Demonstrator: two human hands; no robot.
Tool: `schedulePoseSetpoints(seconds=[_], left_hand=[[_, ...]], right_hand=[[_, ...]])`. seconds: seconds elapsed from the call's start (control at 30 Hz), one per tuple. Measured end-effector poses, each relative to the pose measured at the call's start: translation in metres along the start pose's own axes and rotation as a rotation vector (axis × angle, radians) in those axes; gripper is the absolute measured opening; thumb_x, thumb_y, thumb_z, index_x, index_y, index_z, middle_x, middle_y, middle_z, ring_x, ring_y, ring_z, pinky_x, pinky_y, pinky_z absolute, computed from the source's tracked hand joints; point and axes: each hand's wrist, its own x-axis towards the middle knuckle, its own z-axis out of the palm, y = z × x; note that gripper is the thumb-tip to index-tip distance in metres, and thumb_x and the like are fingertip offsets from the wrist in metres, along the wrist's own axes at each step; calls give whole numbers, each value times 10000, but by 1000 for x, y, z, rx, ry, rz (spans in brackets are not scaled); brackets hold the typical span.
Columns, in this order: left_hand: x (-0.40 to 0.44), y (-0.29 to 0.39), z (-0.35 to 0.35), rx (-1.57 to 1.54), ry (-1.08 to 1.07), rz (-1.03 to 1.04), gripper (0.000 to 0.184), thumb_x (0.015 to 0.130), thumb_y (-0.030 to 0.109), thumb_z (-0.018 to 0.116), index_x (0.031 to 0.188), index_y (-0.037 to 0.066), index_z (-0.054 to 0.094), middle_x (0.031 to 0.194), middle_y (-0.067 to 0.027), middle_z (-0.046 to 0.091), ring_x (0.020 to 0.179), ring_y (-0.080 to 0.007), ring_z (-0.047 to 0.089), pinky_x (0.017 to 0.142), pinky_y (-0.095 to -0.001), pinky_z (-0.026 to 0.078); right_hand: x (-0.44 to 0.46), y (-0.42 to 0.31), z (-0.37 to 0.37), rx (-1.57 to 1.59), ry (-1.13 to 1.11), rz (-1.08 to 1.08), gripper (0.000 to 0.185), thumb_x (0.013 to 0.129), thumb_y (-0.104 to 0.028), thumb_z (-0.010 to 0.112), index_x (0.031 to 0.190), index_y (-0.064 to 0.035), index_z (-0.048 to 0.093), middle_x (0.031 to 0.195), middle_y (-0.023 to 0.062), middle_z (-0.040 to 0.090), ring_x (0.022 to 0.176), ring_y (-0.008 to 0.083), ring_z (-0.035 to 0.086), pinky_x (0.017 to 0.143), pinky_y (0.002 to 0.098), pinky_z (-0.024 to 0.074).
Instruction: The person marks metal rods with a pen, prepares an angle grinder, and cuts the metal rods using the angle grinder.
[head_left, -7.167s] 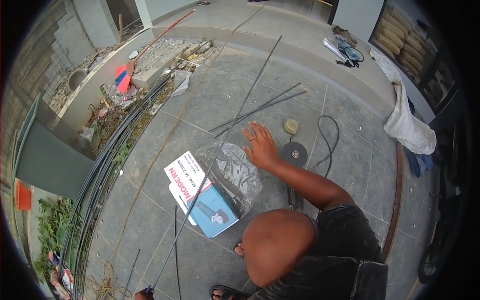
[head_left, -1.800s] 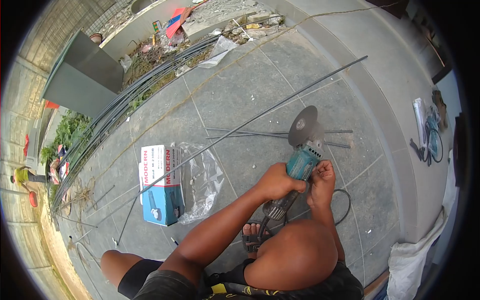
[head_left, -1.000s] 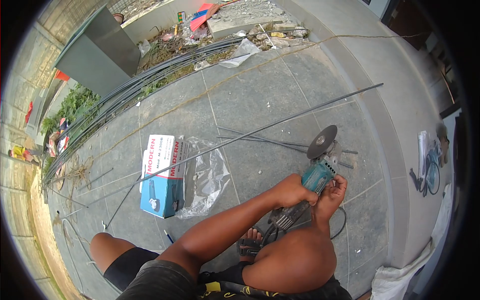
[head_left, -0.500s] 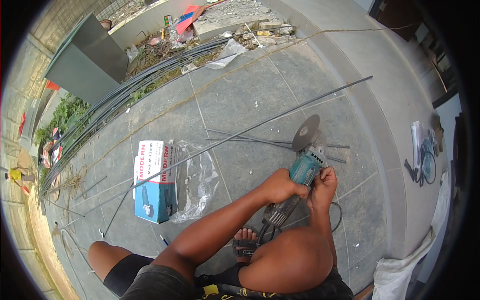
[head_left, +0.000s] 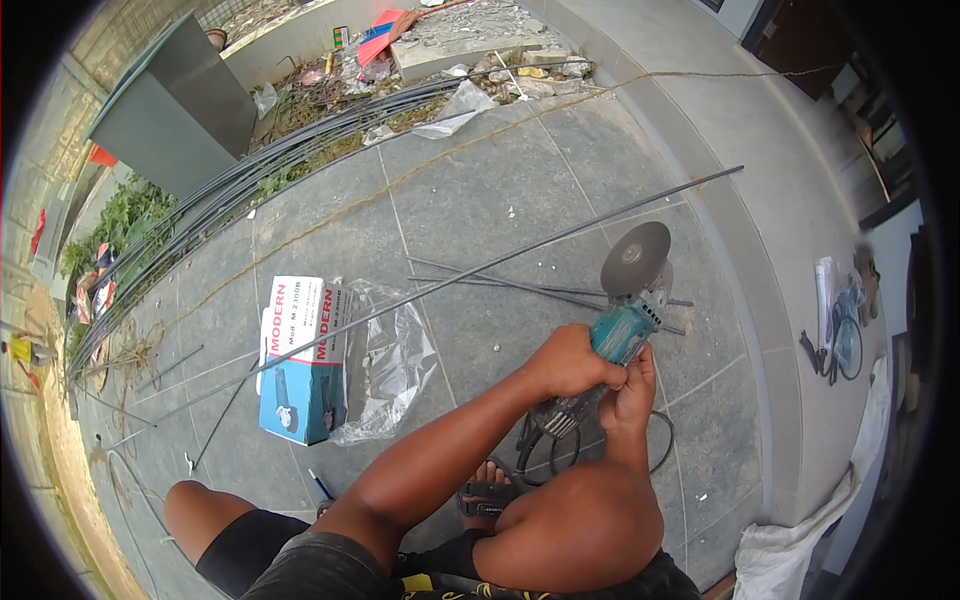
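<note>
A teal angle grinder (head_left: 620,332) with a dark disc (head_left: 636,258) is held in front of me, disc end pointing away. My left hand (head_left: 577,362) wraps around its body from the left, thumb across the top. On the other side, my right hand (head_left: 630,392) is closed against the body near my left thumb; its fingertips are partly hidden. The grinder's dark rear end (head_left: 560,413) slopes down toward my knee, its cord looping on the tiles. Beyond the disc runs a long steel rod (head_left: 500,260), and shorter rods (head_left: 540,287) lie crossed left of the grinder.
A MODERN grinder box (head_left: 302,390) stands on the tiles beside a clear plastic bag (head_left: 392,375). Bundled rods (head_left: 230,190) curve along the far left near a grey container (head_left: 175,120). Another corded item (head_left: 845,330) lies on the raised step at right.
The grinder has shifted slightly right, and its disc now faces me more fully. My right hand has moved lower and closer beneath the grinder body. The view has shifted a little.
</note>
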Motion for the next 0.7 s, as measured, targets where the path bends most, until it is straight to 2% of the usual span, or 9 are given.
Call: schedulePoseSetpoints(seconds=[0.07,0.13,0.17,0.23,0.33,0.47,0.5,0.63,0.7], left_hand=[[-1,-5,4,-51,-107,-9,416,641,268,760,916,-41,717,829,-151,714,769,-250,681,729,-337,507],[1,-16,-1,-390,-216,-23,482,653,218,739,1042,-61,679,855,-168,702,761,-278,692,728,-362,539],[-1,-18,-3,-377,-258,-32,482,653,218,739,1042,-61,679,855,-168,702,761,-278,692,728,-362,539],[-8,-19,-9,-639,-318,-158,557,646,170,715,1137,-73,612,887,-192,681,736,-302,696,698,-405,571],[-7,-41,-13,-763,-389,-157,582,635,158,706,1155,-72,580,900,-210,667,714,-320,697,657,-432,582],[-8,-45,-17,-789,-401,-211,567,616,166,676,1121,-76,588,881,-225,658,711,-351,694,643,-440,582],[-8,-44,-17,-777,-395,-212,577,600,171,664,1114,-81,590,878,-230,654,698,-364,687,641,-444,581],[-7,-46,-17,-804,-415,-240,586,592,187,666,1106,-85,592,876,-232,652,689,-366,682,652,-446,578],[-8,-41,-16,-807,-433,-235,597,584,203,665,1101,-86,593,873,-229,651,692,-364,679,659,-445,573]], right_hand=[[-1,-6,-3,19,23,-72,393,906,-120,729,1235,-50,525,1125,73,639,978,162,640,873,307,530],[5,-13,-1,-225,-67,-375,410,892,-42,723,1262,-16,548,1151,98,619,962,171,647,841,301,554],[5,-17,-2,-226,-28,-397,410,892,-42,723,1262,-16,548,1151,98,619,962,171,647,841,301,554],[3,-21,-3,-422,-181,-483,313,884,43,693,1188,15,621,1157,124,607,918,170,652,791,281,574],[-3,-16,0,-637,-182,-696,196,884,81,668,1077,43,669,1149,134,598,905,175,666,752,274,587],[-10,-19,11,-686,-115,-601,193,855,89,668,1046,66,652,1095,146,598,888,193,677,768,273,584],[-8,-22,15,-702,-120,-602,200,821,119,644,1008,48,626,1045,140,592,818,187,665,728,276,565],[-7,-21,17,-749,-74,-596,226,791,142,625,978,19,592,1010,127,578,776,184,653,676,290,537],[-6,-22,19,-773,-73,-622,265,794,197,566,987,17,542,1016,81,513,805,118,597,709,239,519]])
